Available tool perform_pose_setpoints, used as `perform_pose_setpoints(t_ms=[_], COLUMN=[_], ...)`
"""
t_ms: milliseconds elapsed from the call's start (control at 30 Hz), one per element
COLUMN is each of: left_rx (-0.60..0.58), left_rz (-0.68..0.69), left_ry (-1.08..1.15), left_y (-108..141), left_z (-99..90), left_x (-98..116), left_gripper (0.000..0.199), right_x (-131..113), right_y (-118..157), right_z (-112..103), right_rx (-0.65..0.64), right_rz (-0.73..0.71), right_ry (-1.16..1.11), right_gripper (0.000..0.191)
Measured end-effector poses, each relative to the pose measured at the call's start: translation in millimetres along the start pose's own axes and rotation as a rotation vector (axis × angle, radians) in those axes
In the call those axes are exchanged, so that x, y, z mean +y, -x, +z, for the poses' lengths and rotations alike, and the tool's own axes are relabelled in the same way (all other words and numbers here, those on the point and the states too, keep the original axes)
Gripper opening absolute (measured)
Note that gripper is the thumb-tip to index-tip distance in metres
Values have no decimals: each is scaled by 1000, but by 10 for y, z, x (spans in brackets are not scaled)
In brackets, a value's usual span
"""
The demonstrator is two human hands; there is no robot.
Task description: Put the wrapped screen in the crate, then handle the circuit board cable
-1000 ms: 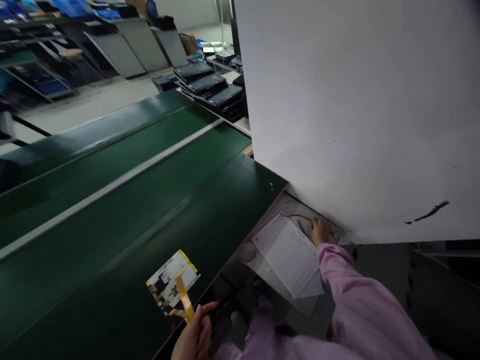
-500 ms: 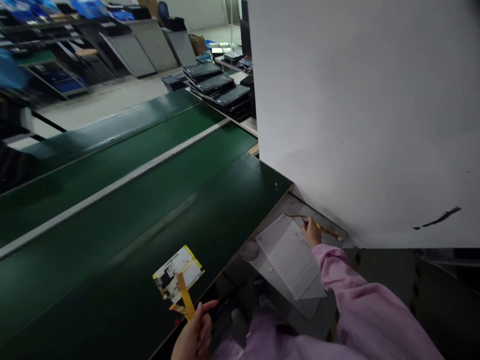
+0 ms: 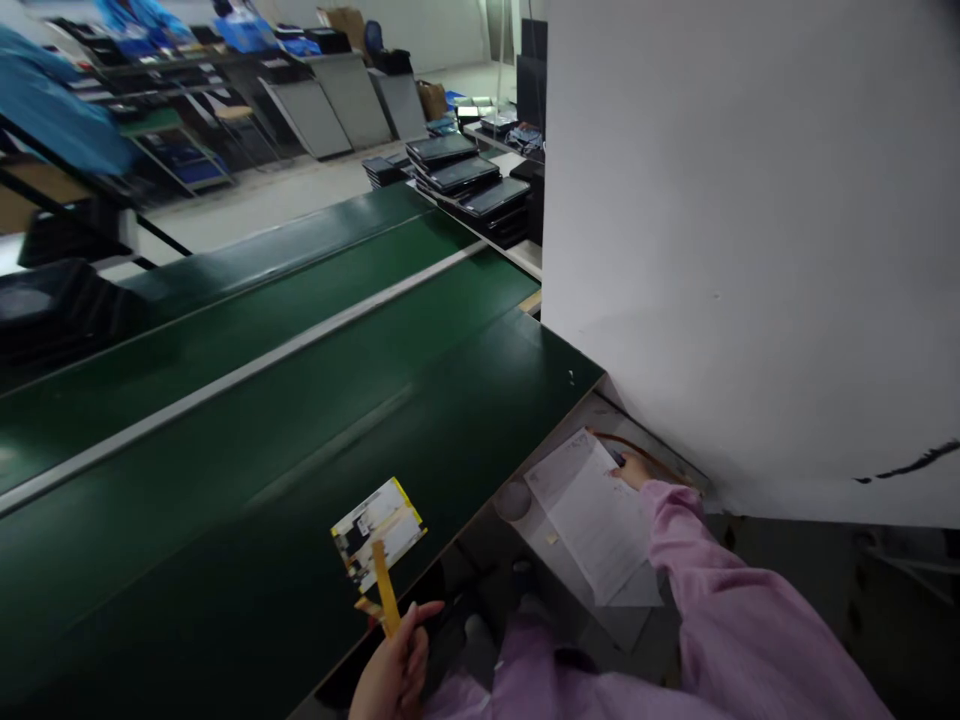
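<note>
My left hand (image 3: 394, 660) is closed around the lower end of an orange flat strip (image 3: 385, 590), its index finger pointing out to the right. The strip's upper end overlaps a small flat panel (image 3: 386, 525), white and black with yellow edges, above the green table; whether the two are joined I cannot tell. Lower down on the right, my right hand (image 3: 634, 470) grips a small dark object (image 3: 618, 458), too small to name. That hand is at the edge of printed paper sheets (image 3: 592, 520). A thin brown cord (image 3: 637, 441) curves behind it.
A green table (image 3: 315, 500) with a pale strip along it spans the left. Stacked dark flat devices (image 3: 469, 180) stand at its far end, others (image 3: 52, 300) at left. A tall white panel (image 3: 750, 250) blocks the right. A person in blue (image 3: 60, 100) is at far left.
The view has swung slightly left, so things sit further right. My right hand has shifted back over the sheets' edge. My left hand keeps its hold on the strip.
</note>
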State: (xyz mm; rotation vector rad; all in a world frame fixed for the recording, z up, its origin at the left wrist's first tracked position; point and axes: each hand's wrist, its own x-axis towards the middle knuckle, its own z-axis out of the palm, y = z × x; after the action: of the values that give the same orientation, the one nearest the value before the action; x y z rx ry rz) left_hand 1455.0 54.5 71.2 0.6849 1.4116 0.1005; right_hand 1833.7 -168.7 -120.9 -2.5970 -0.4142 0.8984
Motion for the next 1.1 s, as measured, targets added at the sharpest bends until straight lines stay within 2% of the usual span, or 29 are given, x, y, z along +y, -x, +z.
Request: perform_pose_setpoints(t_ms=[100,233,433,567,633,700,800,900,1000,1067,1100], left_rx=[1,-3,-36,-14,-21,-111,-297,-362,-326,-239,-165], left_rz=[1,36,101,261,418,598,761,798,767,734,722], left_ry=[-3,-19,-89,-118,-159,-237,-349,-450,-408,-256,-161], left_y=[24,110,261,397,490,607,824,1059,1238,1293,1302], left_z=[-28,-1,11,2,4,-10,-97,-288,-555,-744,-839], left_x=[6,43,75,156,229,301,366,373,322,270,247], left_gripper=[69,70,68,54,44,36,30,20,15,10,8], right_x=[-65,-241,-594,-949,-1186,-1442,-1811,-2156,-2525,-2790,-2924], right_y=[51,258,973,1555,1802,1987,2114,2094,2056,2064,2078], right_z=[-102,-309,-827,-1242,-1398,-1493,-1518,-1417,-1215,-1044,-954], right_rx=[-81,-115,-143,-186,-227,-272,-335,-377,-411,-433,-387], right_rz=[-35,-101,-269,-416,-529,-647,-781,-870,-946,-1010,-1045], right_ry=[-68,-164,-217,-149,-69,-4,9,-34,-58,-86,-124], right_gripper=[19,14,10,13,13,12,13,18,22,25,25])
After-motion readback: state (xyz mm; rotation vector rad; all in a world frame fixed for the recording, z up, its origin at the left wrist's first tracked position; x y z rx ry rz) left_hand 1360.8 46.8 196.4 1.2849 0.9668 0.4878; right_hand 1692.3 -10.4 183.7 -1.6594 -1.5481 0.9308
